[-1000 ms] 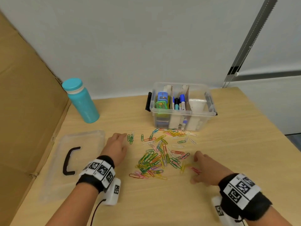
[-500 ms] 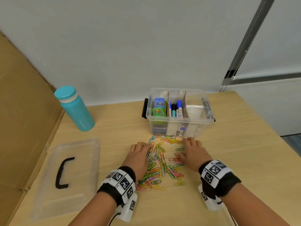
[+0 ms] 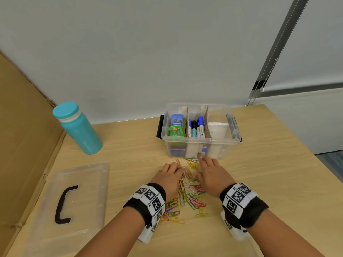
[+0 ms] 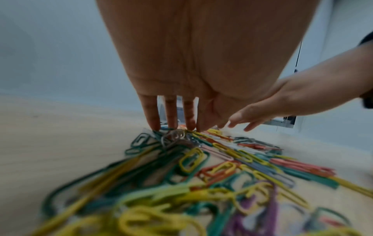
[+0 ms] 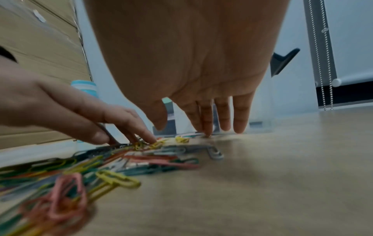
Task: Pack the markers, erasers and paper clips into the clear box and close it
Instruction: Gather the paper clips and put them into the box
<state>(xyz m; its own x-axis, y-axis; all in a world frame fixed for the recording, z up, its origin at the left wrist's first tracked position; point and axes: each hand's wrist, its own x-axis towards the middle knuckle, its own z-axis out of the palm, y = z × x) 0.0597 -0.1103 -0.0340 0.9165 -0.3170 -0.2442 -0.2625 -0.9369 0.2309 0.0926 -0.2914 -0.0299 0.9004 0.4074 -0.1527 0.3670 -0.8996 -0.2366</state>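
Observation:
Coloured paper clips (image 3: 187, 196) lie in a narrow heap on the wooden table, just in front of the clear box (image 3: 201, 143). The box stands open, with erasers (image 3: 176, 125) in its left part, markers (image 3: 196, 127) in the middle and a white cup on the right. My left hand (image 3: 171, 173) and right hand (image 3: 211, 171) lie flat on either side of the heap. Straight fingers of the left hand (image 4: 173, 126) press down on the clips (image 4: 201, 167). My right hand's fingertips (image 5: 207, 126) touch the table beside the clips (image 5: 113, 161).
The clear lid (image 3: 70, 201) with a black handle lies flat at the left. A teal bottle (image 3: 78, 128) stands behind it. A cardboard panel (image 3: 20, 145) lines the left edge. Bare table runs to the right of the box.
Both hands swept inward from wide apart, pushing the scattered clips into a narrow heap between them. My head view has risen and shifted.

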